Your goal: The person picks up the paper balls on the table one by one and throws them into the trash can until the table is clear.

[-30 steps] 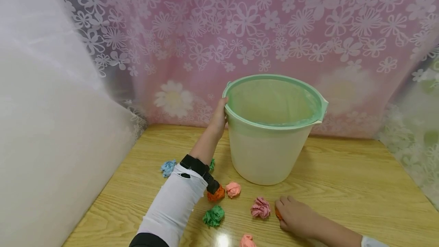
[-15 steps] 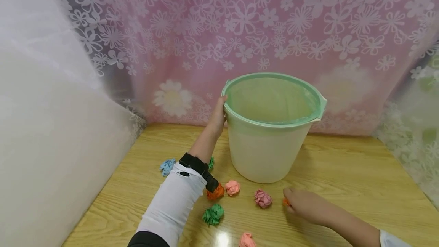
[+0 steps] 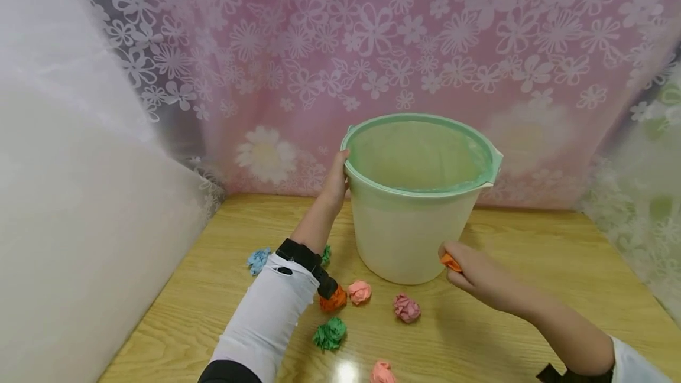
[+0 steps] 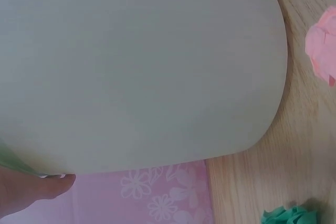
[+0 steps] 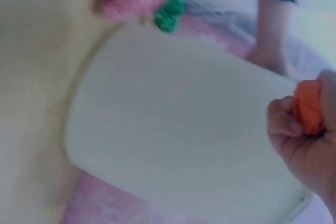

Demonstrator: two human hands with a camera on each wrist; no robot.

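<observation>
A pale green bucket with a darker green rim stands upright on the wooden table. At its left side my left hand grips the rim; in the left wrist view a fingertip lies against the edge. My right hand pinches an orange crumpled paper ball between thumb and fingers, raised in front of the bucket's lower right. The right wrist view shows that orange ball partly covered by the fingers. The bucket's bottom inside is hidden by its front wall.
On the table lie a dusky pink paper ball, two lighter pink ones, a green ball, another green one partly behind the left wrist, an orange ball and a blue one. A pink floral curtain hangs behind.
My right hand has picked the orange paper ball up off the table and lifted it toward the bucket. The dusky pink ball shifted slightly. My left hand stays on the rim.
</observation>
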